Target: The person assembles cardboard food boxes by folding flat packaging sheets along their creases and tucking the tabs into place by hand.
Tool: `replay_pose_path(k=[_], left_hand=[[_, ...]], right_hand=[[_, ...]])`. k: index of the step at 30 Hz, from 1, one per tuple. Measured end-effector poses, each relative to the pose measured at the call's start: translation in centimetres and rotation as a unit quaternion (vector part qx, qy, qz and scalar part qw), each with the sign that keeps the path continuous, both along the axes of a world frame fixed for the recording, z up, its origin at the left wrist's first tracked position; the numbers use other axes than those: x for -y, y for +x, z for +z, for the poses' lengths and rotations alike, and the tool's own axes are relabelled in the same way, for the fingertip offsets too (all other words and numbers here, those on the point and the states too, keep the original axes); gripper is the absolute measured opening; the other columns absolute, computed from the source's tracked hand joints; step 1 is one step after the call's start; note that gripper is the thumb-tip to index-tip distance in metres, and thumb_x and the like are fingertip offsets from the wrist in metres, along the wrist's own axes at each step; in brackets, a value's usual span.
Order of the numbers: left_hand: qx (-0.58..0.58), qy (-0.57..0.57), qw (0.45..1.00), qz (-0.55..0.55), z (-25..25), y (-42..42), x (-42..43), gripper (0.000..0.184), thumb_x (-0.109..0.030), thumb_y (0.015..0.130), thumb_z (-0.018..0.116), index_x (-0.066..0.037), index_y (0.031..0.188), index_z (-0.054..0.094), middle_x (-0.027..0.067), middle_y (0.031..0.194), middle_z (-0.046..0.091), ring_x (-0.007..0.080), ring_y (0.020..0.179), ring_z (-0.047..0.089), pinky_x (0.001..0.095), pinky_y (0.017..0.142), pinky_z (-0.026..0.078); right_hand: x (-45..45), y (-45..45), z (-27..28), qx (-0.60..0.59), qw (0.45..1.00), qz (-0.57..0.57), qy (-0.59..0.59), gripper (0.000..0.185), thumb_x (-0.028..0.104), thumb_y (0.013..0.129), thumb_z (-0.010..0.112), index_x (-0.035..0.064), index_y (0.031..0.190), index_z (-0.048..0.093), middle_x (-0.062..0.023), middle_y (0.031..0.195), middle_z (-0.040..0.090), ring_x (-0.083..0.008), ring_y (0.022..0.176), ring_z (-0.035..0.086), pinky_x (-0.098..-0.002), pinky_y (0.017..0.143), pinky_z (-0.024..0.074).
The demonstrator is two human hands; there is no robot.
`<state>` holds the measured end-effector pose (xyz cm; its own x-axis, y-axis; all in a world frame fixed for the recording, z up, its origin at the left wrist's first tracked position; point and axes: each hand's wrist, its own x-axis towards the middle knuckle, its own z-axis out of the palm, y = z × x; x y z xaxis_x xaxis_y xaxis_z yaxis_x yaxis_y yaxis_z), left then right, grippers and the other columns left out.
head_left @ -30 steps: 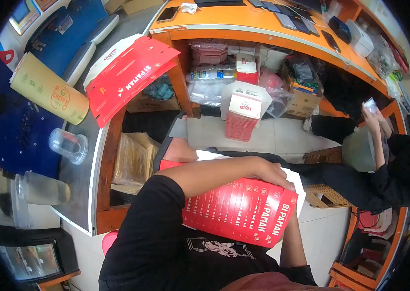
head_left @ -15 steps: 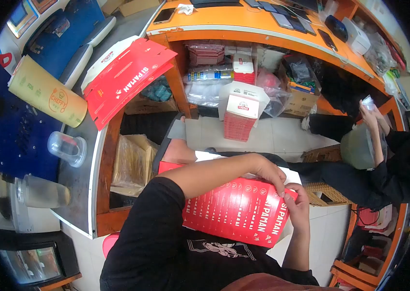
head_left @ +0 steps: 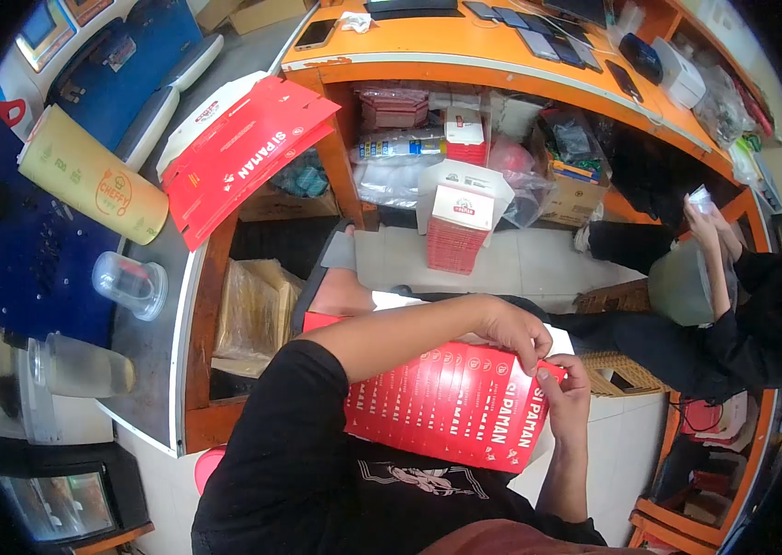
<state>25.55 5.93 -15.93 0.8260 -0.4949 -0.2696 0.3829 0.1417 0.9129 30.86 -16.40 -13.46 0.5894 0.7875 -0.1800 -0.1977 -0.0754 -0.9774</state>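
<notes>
A fanned stack of red printed cardboard box sheets (head_left: 465,407), marked SI PAMAN, lies across my lap. My left hand (head_left: 513,330) reaches over the stack from the left, its fingers bent and pinched at the upper right corner of the top sheet. On that same corner, my right hand (head_left: 568,393) grips the edge between thumb and fingers. The small flap there is partly hidden by the fingertips. White undersides of the cardboard show beyond the hands. On the floor ahead stands a pile of folded boxes (head_left: 457,227) with white tops and red sides.
More red flat sheets (head_left: 243,157) overhang the grey counter (head_left: 152,370) at left, beside a large CHEFFY cup (head_left: 95,176) and a clear plastic cup (head_left: 129,285). Phones lie on the orange table (head_left: 428,37). At right, another person's hands (head_left: 710,222) hold something small above a bucket.
Both hands stay at the sheet's corner, with slight finger movement and a small shift of the left hand downward. The stack has barely moved.
</notes>
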Motion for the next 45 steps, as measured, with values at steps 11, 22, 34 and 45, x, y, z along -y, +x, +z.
replay_pose_path(k=[11, 22, 34, 45], left_hand=[[-0.017, -0.011, 1.0, 0.02, -0.3, -0.7, -0.5, 0.022, -0.015, 0.085, 0.078, -0.003, 0.091, 0.061, 0.0043, 0.083, 0.063, 0.0111, 0.075, 0.059, 0.0275, 0.064, 0.045], [0.005, 0.19, 0.979, 0.077, 1.2, -1.8, -1.5, 0.061, -0.047, 0.085, 0.075, 0.001, 0.12, 0.064, 0.0178, 0.113, 0.066, 0.0222, 0.113, 0.059, 0.035, 0.098, 0.045], [0.024, 0.283, 0.958, -0.04, 2.4, -2.5, -0.9, 0.09, -0.07, 0.094, 0.046, 0.007, 0.14, 0.053, 0.0277, 0.142, 0.054, 0.0354, 0.133, 0.052, 0.0411, 0.11, 0.04], [0.113, 0.357, 0.924, -0.072, 4.2, -3.5, 1.4, 0.084, -0.069, 0.102, 0.031, 0.006, 0.115, 0.066, 0.0273, 0.111, 0.068, 0.0394, 0.107, 0.064, 0.0438, 0.096, 0.048]], right_hand=[[-1.2, -1.8, -0.5, -0.064, 0.998, -0.002, -0.009, 0.02, 0.019, 0.107, 0.05, 0.0064, 0.121, 0.046, -0.0079, 0.111, 0.06, -0.0111, 0.096, 0.061, -0.0267, 0.084, 0.05], [2.1, -4.5, -1.2, -0.098, 0.989, -0.072, 0.085, 0.049, 0.047, 0.109, 0.037, 0.0098, 0.14, 0.039, -0.0138, 0.135, 0.048, -0.0231, 0.122, 0.054, -0.038, 0.103, 0.0477], [1.6, -4.7, -4.1, -0.073, 0.991, -0.084, 0.079, 0.061, 0.05, 0.109, 0.032, 0.0076, 0.152, 0.026, -0.0144, 0.148, 0.039, -0.0248, 0.138, 0.041, -0.043, 0.115, 0.0384], [-1.2, -2.2, -5.9, -0.026, 0.991, 0.073, 0.109, 0.073, 0.058, 0.107, 0.017, 0.0034, 0.15, 0.04, -0.0164, 0.16, 0.035, -0.0298, 0.146, 0.034, -0.0457, 0.122, 0.0247]])
